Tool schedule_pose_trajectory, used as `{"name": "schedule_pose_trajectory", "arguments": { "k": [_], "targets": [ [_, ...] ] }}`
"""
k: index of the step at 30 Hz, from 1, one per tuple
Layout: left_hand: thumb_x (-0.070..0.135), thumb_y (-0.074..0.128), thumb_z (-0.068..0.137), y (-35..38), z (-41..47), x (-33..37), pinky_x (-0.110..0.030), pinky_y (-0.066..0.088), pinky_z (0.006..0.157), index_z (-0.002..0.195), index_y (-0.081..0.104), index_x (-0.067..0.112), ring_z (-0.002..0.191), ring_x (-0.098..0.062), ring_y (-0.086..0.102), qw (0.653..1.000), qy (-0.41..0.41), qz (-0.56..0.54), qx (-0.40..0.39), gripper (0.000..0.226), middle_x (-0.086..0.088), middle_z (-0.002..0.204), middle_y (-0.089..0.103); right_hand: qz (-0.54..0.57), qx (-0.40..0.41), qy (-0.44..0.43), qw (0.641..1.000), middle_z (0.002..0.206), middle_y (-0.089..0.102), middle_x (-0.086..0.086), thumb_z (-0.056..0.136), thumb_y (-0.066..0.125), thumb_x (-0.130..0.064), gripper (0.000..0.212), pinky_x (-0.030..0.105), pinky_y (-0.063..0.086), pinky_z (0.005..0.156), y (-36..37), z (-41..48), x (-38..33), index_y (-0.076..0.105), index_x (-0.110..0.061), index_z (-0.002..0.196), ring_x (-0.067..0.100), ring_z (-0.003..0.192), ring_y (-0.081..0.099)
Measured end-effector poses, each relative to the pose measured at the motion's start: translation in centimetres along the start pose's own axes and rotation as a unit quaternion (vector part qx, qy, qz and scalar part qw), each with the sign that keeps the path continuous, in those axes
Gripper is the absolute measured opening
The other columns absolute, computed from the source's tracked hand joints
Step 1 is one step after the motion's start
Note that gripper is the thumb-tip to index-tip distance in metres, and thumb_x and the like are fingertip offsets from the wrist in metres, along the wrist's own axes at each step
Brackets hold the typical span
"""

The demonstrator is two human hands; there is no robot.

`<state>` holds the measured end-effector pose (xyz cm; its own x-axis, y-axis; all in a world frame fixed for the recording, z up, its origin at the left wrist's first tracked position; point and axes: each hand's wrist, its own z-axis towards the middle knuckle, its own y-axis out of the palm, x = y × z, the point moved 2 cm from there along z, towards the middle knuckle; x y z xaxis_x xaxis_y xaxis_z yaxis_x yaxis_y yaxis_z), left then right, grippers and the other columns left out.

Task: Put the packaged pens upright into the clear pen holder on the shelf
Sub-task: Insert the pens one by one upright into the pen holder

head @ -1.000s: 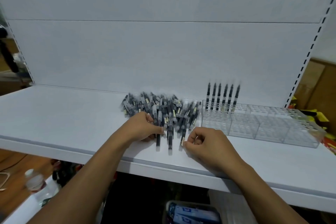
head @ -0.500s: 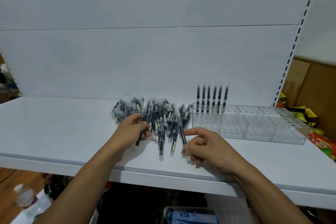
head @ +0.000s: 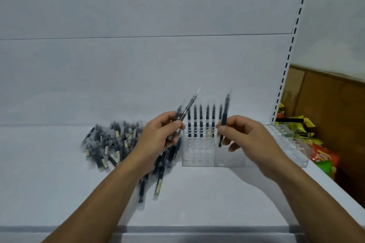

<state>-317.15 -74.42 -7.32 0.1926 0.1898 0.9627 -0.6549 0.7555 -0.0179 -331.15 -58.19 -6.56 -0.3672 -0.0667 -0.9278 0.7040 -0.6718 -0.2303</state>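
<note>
Left hand [head: 158,138] gripping several packaged pens [head: 186,109] tilted up and right, right hand [head: 246,140] pinching single pen [head: 224,118] near upright over clear pen holder [head: 197,154], row of standing pens [head: 201,122] in holder's rear, loose pen pile [head: 110,142] on shelf [head: 197,203] just left of holder.

Body in shot = hands + forearms only. L hand [head: 158,140] and R hand [head: 252,138]: both bare. L forearm [head: 98,193] bare along its full visible length, leaves frame at ~7 o'clock. R forearm [head: 308,193] same, leaves at ~5 o'clock. What's worn higher up the arms: off-frame, can't tell. L thumbnail [head: 176,122] and R thumbnail [head: 222,128] look short, trimmed. Fingers motion-blurred, so finer detail is unreadable.
</note>
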Motion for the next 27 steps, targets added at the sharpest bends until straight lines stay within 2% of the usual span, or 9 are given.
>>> {"name": "schedule_pose_trajectory", "arguments": {
  "k": [4, 7, 12, 17, 23, 25, 27],
  "targets": [
    [0.005, 0.052, 0.095, 2.3, 2.5, 0.2, -0.018, 0.035, 0.046, 0.100, 0.066, 0.011, 0.053, -0.011, 0.045, 0.999, 0.017, -0.015, -0.033, 0.016, 0.002, 0.078, 0.066, -0.020, 0.061, -0.023, 0.998, 0.081, 0.074, 0.002, 0.091, 0.065, -0.011, 0.014, 0.020, 0.053, 0.058, -3.1, 3.1, 0.1, 0.066, -0.019, 0.102, 0.008, 0.069, 0.069],
    [0.004, 0.052, 0.094, 3.5, 4.1, 0.2, -0.018, 0.035, 0.047, 0.102, 0.066, 0.011, 0.053, -0.012, 0.044, 0.998, 0.029, -0.027, -0.056, 0.016, 0.000, 0.078, 0.066, -0.026, 0.081, -0.025, 0.996, 0.084, 0.075, -0.001, 0.094, 0.062, -0.013, 0.010, 0.021, 0.053, 0.058, -4.5, 5.5, 0.6, 0.065, -0.019, 0.100, 0.008, 0.072, 0.069],
    [0.003, 0.052, 0.093, 5.6, 6.3, 0.6, -0.017, 0.035, 0.046, 0.106, 0.065, 0.011, 0.052, -0.011, 0.044, 0.993, 0.050, -0.067, -0.082, 0.020, 0.000, 0.077, 0.066, -0.092, 0.085, -0.029, 0.992, 0.086, 0.073, -0.002, 0.095, 0.062, -0.022, 0.011, 0.023, 0.056, 0.064, -5.6, 9.1, 1.7, 0.070, -0.015, 0.097, 0.008, 0.075, 0.069],
    [0.005, 0.053, 0.093, 7.3, 7.0, -0.7, -0.017, 0.034, 0.046, 0.106, 0.066, 0.013, 0.052, -0.010, 0.045, 0.989, 0.039, -0.082, -0.117, 0.020, 0.000, 0.078, 0.066, -0.169, 0.059, -0.027, 0.984, 0.084, 0.074, -0.002, 0.091, 0.067, -0.021, 0.006, 0.019, 0.053, 0.062, -4.9, 10.4, 3.6, 0.065, -0.023, 0.096, 0.003, 0.071, 0.070],
    [0.020, 0.061, 0.077, 7.0, 7.3, -2.5, -0.018, 0.031, 0.045, 0.102, 0.069, 0.014, 0.052, -0.010, 0.043, 0.983, 0.003, -0.149, -0.106, 0.026, -0.001, 0.078, 0.066, -0.212, 0.069, -0.037, 0.974, 0.078, 0.073, -0.007, 0.089, 0.069, -0.027, 0.009, 0.032, 0.056, 0.074, -4.4, 10.9, 4.5, 0.067, -0.022, 0.096, 0.003, 0.070, 0.070],
    [0.018, 0.067, 0.076, 6.7, 7.3, -2.6, -0.018, 0.030, 0.045, 0.103, 0.069, 0.014, 0.053, -0.010, 0.043, 0.980, -0.004, -0.168, -0.104, 0.027, -0.001, 0.078, 0.066, -0.223, 0.075, -0.041, 0.971, 0.077, 0.072, -0.008, 0.088, 0.070, -0.028, 0.011, 0.038, 0.057, 0.078, -4.3, 10.9, 4.4, 0.067, -0.021, 0.096, 0.006, 0.070, 0.070],
    [0.018, 0.063, 0.079, 6.6, 7.4, -2.9, -0.018, 0.030, 0.045, 0.102, 0.070, 0.015, 0.052, -0.009, 0.044, 0.979, -0.005, -0.174, -0.104, 0.025, -0.001, 0.079, 0.066, -0.243, 0.079, -0.048, 0.966, 0.077, 0.072, -0.009, 0.088, 0.070, -0.032, 0.014, 0.042, 0.057, 0.079, -4.1, 10.9, 4.3, 0.068, -0.021, 0.097, 0.008, 0.070, 0.070]
  ]
}}
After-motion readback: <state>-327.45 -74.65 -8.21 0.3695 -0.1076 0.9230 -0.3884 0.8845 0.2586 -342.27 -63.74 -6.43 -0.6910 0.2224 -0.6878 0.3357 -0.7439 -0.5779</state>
